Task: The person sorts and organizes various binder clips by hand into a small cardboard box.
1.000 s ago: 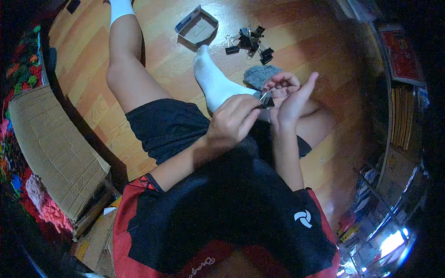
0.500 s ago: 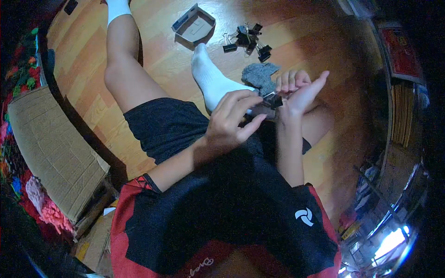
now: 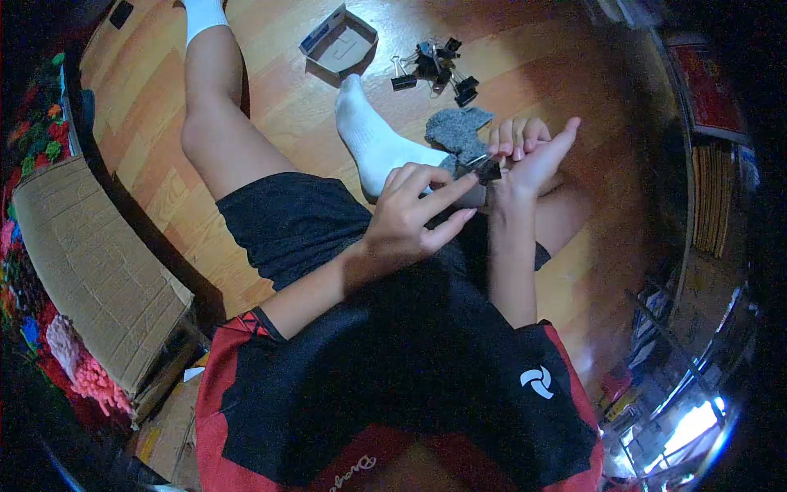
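The person sat on a wooden plank floor (image 3: 270, 98) with both hands raised above the lap. The right hand (image 3: 525, 156) stood upright, palm turned toward the left, its fingers (image 3: 515, 135) curled over and clamped on a small black metal binder clip (image 3: 489, 170), with the thumb stretched out straight above it. The clip sat at the base of those curled fingers, just in front of a grey knitted sock (image 3: 459, 135) that covered one foot behind the hands. The left hand (image 3: 410, 217) hovered just beside the clip, its fingers apart and holding nothing; the forefinger stretched toward the clip and its tip reached the clip's near edge, though whether it truly touched I cannot tell.

Beyond the hands, a foot in a white sock (image 3: 373, 143) rested on the floor. Farther off lay a loose heap of black binder clips with wire handles (image 3: 434, 67), and just beside that heap, to the left, an open grey cardboard box with a blue edge (image 3: 338, 39). A flattened sheet of brown corrugated cardboard (image 3: 82, 262) lay well apart at the left, with a bright woven rug (image 3: 33, 123) past it. The person wore dark shorts (image 3: 295, 221) and a black and red shirt (image 3: 393, 385).
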Demonstrator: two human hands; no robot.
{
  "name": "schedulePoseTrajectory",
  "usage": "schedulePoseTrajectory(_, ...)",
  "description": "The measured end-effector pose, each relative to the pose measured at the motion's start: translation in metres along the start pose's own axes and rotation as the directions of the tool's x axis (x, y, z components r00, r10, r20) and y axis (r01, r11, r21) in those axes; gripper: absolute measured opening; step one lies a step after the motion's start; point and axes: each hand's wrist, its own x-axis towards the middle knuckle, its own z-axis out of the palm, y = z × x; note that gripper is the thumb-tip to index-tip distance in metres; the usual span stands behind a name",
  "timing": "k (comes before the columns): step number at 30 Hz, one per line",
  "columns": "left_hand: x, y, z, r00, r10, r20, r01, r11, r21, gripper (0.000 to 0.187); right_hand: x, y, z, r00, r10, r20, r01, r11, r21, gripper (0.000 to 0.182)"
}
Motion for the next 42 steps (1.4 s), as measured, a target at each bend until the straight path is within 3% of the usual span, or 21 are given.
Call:
schedulePoseTrajectory(17,0.0002,0.0001,-0.0004,0.995,-0.067,0.073,0.075,0.990,-0.122,0.039,0.0053,0.0066,-0.0076,0.995,-0.016,0.095,0.004,0.993,0.122,0.060)
schedulePoseTrajectory(42,0.0008,-0.0021,0.0004,0.996,-0.078,0.044,0.085,0.978,-0.189,0.031,0.0037,0.0085,-0.0088,0.997,-0.016,0.074,0.010,0.997,0.082,0.059)
